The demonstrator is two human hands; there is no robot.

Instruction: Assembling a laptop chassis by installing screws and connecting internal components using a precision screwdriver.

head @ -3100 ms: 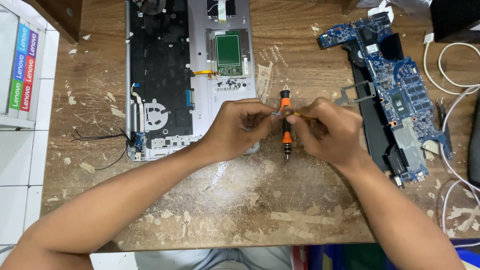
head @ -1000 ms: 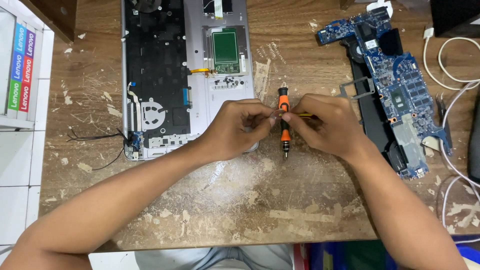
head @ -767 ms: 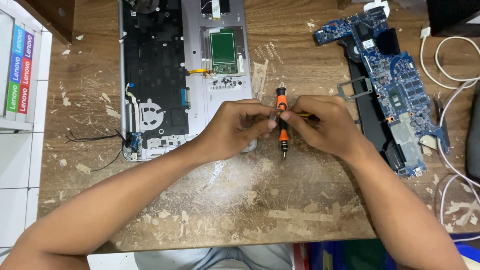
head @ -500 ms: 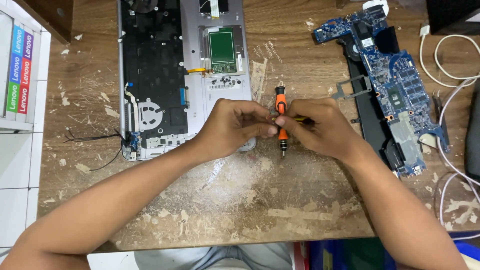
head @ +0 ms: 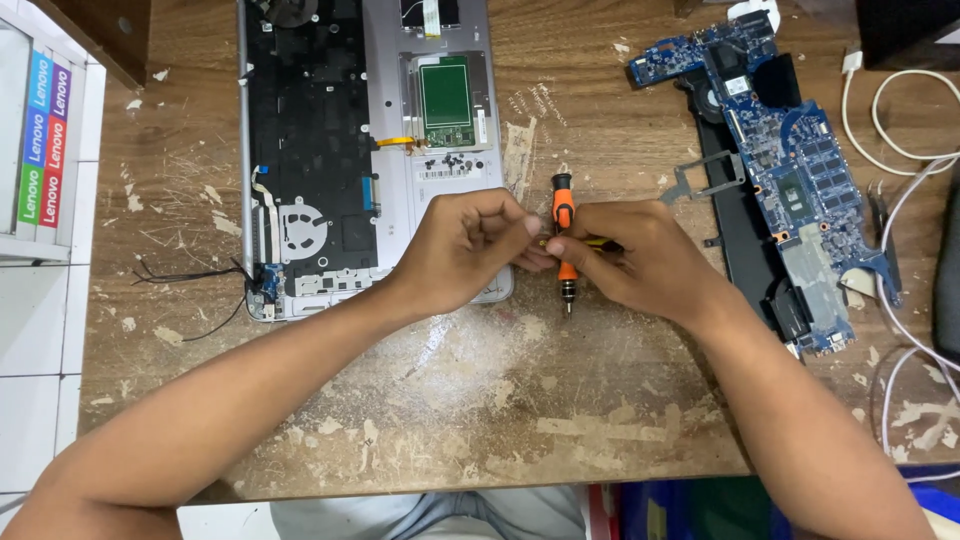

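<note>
Together, the fingertips of the left hand and right hand pinch closed on an orange precision screwdriver, tip toward the person, above the worn wooden bench, between the gutted laptop base and blue motherboard.

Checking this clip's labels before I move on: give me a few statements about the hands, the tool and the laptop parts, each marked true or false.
1. Both hands meet at the orange-and-black screwdriver. True.
2. The blue circuit board sits inside the opened laptop case. False: it lies apart, to the right on the wooden table.
3. The left hand rests over the case's near right corner. True.
4. The right hand holds a white cable. False: the white cables lie untouched at the far right.
</note>
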